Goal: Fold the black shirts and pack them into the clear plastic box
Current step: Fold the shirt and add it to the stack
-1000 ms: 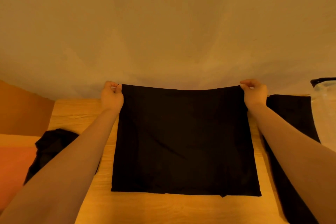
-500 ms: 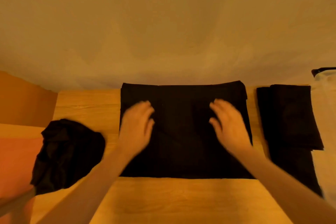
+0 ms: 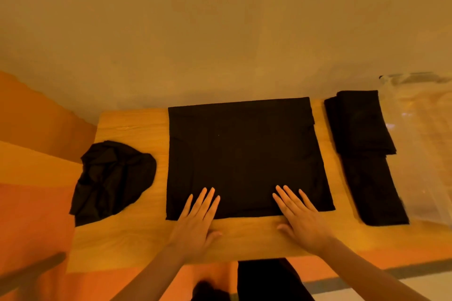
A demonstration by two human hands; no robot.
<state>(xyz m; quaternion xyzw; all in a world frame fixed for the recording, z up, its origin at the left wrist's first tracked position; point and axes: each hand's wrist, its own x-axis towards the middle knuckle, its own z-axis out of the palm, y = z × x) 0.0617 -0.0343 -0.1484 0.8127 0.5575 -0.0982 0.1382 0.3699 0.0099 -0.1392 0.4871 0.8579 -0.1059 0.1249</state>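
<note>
Clear plastic box [image 3: 420,129] cut by right edge

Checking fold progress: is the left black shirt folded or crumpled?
Crumpled: the left black shirt lies as a wrinkled, irregular heap on the table.

One second ago both hands pinched the far corners of the black shirt [image 3: 244,154] and held that edge up. Now the shirt lies flat on the table [image 3: 137,234]. The left hand [image 3: 195,222] and right hand [image 3: 300,222] have come back to its near edge, fingers [image 3: 208,200] straight, pressing on it.
</note>
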